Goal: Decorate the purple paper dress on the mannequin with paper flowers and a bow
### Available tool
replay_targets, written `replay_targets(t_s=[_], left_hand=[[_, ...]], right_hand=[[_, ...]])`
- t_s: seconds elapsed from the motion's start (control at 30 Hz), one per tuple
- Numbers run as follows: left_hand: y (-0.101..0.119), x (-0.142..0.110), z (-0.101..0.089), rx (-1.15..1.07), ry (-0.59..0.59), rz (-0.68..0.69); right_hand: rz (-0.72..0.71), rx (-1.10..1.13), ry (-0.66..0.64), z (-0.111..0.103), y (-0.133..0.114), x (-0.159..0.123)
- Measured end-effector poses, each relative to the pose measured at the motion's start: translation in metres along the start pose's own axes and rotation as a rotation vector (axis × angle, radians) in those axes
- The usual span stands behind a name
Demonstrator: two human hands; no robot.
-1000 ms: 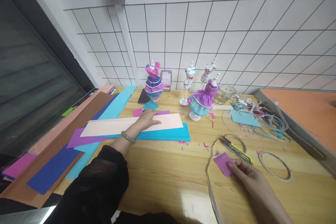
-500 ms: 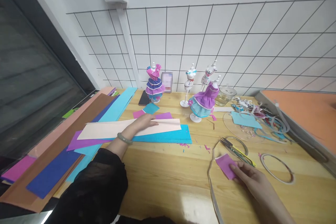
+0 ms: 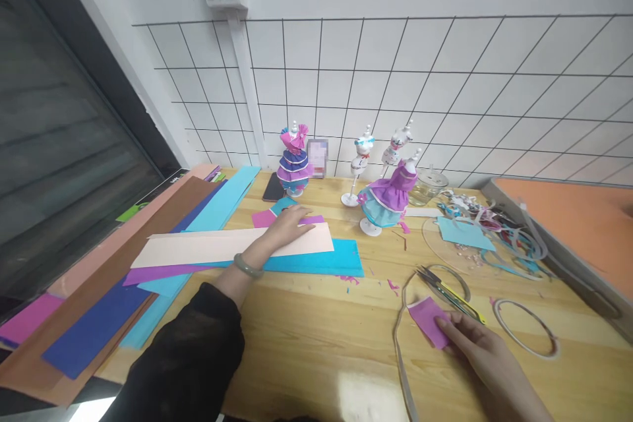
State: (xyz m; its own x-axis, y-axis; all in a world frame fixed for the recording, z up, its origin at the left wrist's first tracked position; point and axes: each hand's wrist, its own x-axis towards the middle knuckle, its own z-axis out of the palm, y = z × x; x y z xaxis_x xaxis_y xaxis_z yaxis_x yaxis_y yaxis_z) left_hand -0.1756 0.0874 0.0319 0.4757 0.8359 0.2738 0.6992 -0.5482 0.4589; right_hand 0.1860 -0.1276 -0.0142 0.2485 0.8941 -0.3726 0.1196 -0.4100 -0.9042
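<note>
My left hand (image 3: 287,223) lies flat, fingers stretched out, on a long pale pink paper sheet (image 3: 217,245) that rests over a cyan sheet (image 3: 336,262) and a purple sheet (image 3: 163,272). A green bangle (image 3: 247,267) circles that wrist. My right hand (image 3: 475,341) rests at the near right with its fingertips pressed on a small magenta paper piece (image 3: 429,320). Scissors (image 3: 448,287) with a yellow handle lie just beyond that piece.
Long coloured paper sheets (image 3: 99,316) are stacked at the left edge. Doll mannequins in paper dresses (image 3: 388,194) stand at the back by a wire grid wall. A glass jar (image 3: 430,188), ribbon scraps (image 3: 494,237), a tape ring (image 3: 527,328) and an orange board (image 3: 573,221) sit on the right.
My left hand has slid the pale pink sheet leftward over the cyan one. The right hand stays on the magenta piece.
</note>
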Motion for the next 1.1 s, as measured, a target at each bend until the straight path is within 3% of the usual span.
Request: replay_targets(t_s=[0.27, 0.37, 0.43, 0.63, 0.77, 0.87, 0.97, 1.1], left_hand=[[0.071, 0.056, 0.027, -0.175, 0.216, 0.233], [0.087, 0.057, 0.037, -0.307, 0.303, 0.173], [0.093, 0.047, 0.046, -0.413, 0.290, 0.145], [0.087, 0.018, 0.072, -0.544, 0.076, 0.035], [0.076, 0.020, 0.087, -0.692, 0.089, -0.142], [0.069, 0.024, 0.094, -0.875, 0.091, -0.230], [0.064, 0.024, 0.095, -1.036, 0.011, -0.346], [0.061, 0.022, 0.092, -1.147, -0.062, -0.347]], right_hand=[[0.013, 0.005, 0.038, 0.003, -0.007, -0.005], [0.012, 0.036, 0.043, 0.003, -0.006, -0.003], [0.023, 0.082, 0.033, 0.003, -0.006, -0.004], [0.057, 0.177, 0.078, 0.010, -0.019, -0.016], [0.065, 0.226, 0.237, 0.016, -0.028, -0.025], [0.053, 0.133, 0.314, 0.019, -0.034, -0.025], [0.002, -0.034, 0.241, 0.027, -0.042, -0.022], [-0.098, -0.229, -0.049, 0.050, -0.051, -0.018]])
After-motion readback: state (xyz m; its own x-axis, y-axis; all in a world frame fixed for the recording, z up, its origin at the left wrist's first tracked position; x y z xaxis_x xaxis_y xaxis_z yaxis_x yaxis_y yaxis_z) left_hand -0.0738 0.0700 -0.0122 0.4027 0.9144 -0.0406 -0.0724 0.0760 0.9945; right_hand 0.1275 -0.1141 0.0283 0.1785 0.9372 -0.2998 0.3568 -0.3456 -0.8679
